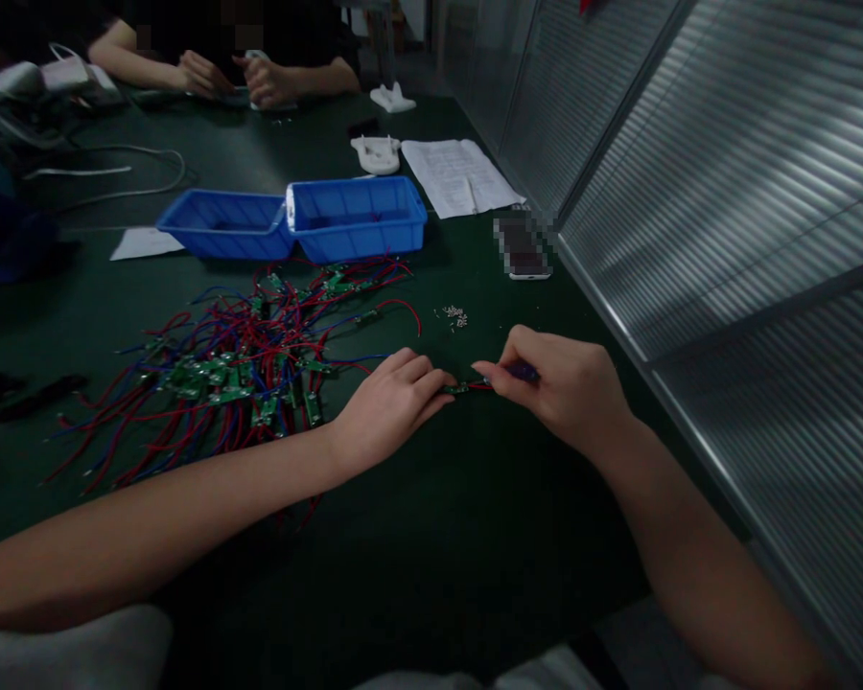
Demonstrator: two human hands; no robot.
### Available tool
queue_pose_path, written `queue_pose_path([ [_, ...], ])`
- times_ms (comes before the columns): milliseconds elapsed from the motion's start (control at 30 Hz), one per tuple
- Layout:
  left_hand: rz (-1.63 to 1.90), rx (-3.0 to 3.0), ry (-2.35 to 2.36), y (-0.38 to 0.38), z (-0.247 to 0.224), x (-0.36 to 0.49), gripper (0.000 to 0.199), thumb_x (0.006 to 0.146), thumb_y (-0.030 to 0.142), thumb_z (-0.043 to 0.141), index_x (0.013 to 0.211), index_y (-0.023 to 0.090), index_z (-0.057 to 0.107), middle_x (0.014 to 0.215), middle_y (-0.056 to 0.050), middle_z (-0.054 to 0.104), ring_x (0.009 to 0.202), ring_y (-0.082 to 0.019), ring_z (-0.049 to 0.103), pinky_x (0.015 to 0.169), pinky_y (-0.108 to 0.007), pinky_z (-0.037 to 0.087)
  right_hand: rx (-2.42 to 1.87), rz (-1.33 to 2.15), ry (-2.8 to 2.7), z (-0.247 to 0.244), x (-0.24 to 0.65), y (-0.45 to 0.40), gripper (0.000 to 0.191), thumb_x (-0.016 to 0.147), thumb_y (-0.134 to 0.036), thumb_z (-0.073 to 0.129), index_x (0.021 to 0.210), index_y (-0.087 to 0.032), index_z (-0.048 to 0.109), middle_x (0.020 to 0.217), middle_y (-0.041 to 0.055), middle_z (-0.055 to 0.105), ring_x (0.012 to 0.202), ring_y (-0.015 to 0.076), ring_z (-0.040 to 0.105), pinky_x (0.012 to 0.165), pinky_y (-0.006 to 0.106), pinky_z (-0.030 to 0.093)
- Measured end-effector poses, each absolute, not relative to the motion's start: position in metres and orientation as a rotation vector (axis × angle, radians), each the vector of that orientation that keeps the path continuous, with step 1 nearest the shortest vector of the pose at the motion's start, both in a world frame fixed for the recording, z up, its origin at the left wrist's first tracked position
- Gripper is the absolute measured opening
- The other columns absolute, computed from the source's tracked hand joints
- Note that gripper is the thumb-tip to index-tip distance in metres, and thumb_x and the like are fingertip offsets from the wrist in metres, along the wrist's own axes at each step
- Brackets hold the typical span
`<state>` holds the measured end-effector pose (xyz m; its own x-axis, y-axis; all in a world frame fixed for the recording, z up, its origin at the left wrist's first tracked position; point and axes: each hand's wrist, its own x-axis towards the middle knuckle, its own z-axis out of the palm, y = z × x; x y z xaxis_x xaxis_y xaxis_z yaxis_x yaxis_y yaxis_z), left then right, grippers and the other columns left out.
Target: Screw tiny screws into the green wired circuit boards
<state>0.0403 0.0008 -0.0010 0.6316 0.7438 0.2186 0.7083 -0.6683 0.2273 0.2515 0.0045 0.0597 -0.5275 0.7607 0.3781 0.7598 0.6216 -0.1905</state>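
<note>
My left hand [392, 407] is closed on the left end of a small green circuit board [460, 388] low over the dark green table. Red wire shows at the board's right end. My right hand [561, 383] grips a dark purple-blue handled tool [524, 371], its tip hidden or too small to make out near the board's wires. Left of my left hand lies a tangled pile of green boards with red and blue wires [259, 355]. A small heap of tiny metal parts [456, 316] sits just beyond my hands.
Two blue bins [222, 225] [356, 216] stand behind the pile. Printed paper [460, 177] with a pen and a phone [524, 247] lie near the glass partition [690, 192]. Another person's hands [241, 81] are across the table.
</note>
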Motion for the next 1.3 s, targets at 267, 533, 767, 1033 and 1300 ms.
queue_pose_path([
  [267,0.434,2.682,1.206,0.001,-0.001,0.041,0.027,0.093,0.035,0.041,0.107,0.018,0.057,0.090,-0.005,0.054,0.087,-0.019,0.045,0.079,-0.033,0.040,-1.123,0.215,-2.480,0.064,0.251,0.005,0.015,0.089,-0.026,0.037,0.097,-0.017,0.046,0.083,0.0007,0.057,0.066,0.0090,0.053,0.056,0.021,0.033],
  [533,0.449,2.679,1.184,0.001,0.000,0.041,0.027,0.093,0.034,0.041,0.106,0.017,0.057,0.090,-0.006,0.055,0.085,-0.019,0.045,0.077,-0.033,0.040,-1.026,-0.285,-2.413,0.053,0.250,0.001,0.028,0.082,-0.039,0.053,0.063,-0.019,0.048,0.053,-0.0036,0.046,0.051,0.0089,0.044,0.052,0.025,0.026],
  [767,0.451,2.670,1.187,0.001,0.001,0.041,0.026,0.093,0.034,0.042,0.107,0.018,0.058,0.089,-0.006,0.055,0.087,-0.019,0.045,0.078,-0.033,0.041,-1.162,0.200,-2.382,0.060,0.246,0.002,0.015,0.088,-0.025,0.033,0.094,-0.017,0.045,0.079,0.0013,0.055,0.066,0.0105,0.051,0.055,0.022,0.032],
  [1033,0.464,2.697,1.191,0.001,-0.001,0.041,0.024,0.092,0.033,0.043,0.103,0.017,0.058,0.086,-0.005,0.055,0.083,-0.019,0.045,0.075,-0.033,0.040,-1.101,-0.213,-2.400,0.055,0.251,0.003,0.023,0.086,-0.038,0.050,0.072,-0.020,0.049,0.055,-0.0046,0.047,0.051,0.0082,0.045,0.052,0.025,0.025],
  [1300,0.478,2.665,1.190,0.001,-0.001,0.041,0.026,0.092,0.033,0.043,0.107,0.018,0.058,0.089,-0.006,0.056,0.087,-0.019,0.046,0.078,-0.034,0.041,-1.114,0.193,-2.428,0.059,0.255,0.010,0.016,0.086,-0.022,0.034,0.098,-0.017,0.043,0.079,0.0003,0.056,0.062,0.0096,0.052,0.054,0.022,0.033],
])
